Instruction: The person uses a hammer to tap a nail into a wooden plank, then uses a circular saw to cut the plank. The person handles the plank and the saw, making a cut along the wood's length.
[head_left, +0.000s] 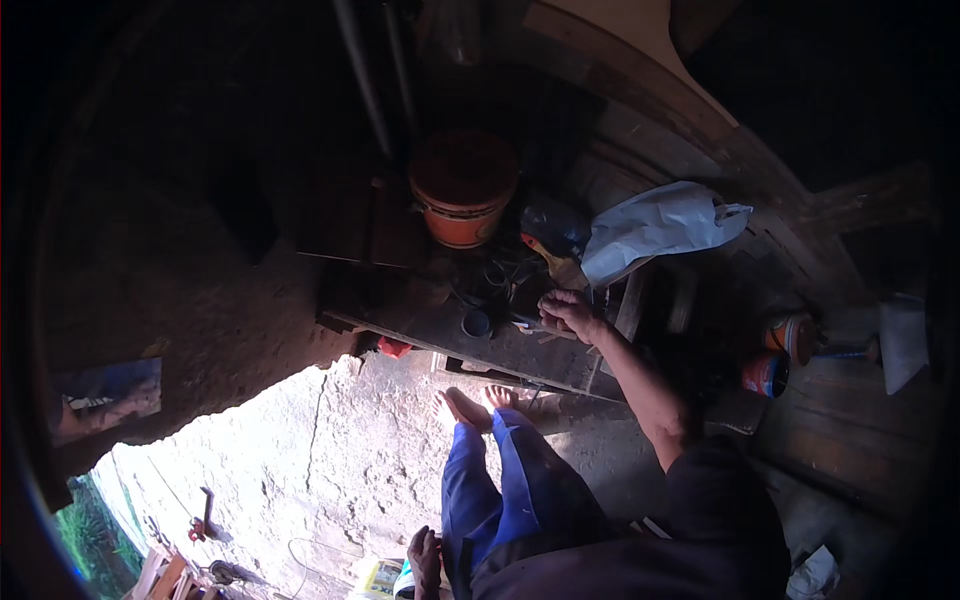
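The right hand is positioned above the cluttered low wooden bench, fingers drawn together in a narrow grip. Whether a small part sits between the fingertips cannot be told; shadow hides the contact. The nearest items lie on the bench beside this hand: a yellowish item just beyond it and a dark round cup to its left, near the front edge. Dark cables lie between the cup and the orange lidded bucket farther back. A white plastic bag rests beyond and to the right of the hand.

The left hand hangs low beside the left leg, apart from the bench. Its fingers appear loosely curled; any held item cannot be made out. A yellow-and-white package is near it.

Farther right stand an orange tin and a red-and-blue tin.

The step in hand appears to be one-handed fine handling at the bench. The next move calls for a secure fingertip pinch and clearance from the cables.
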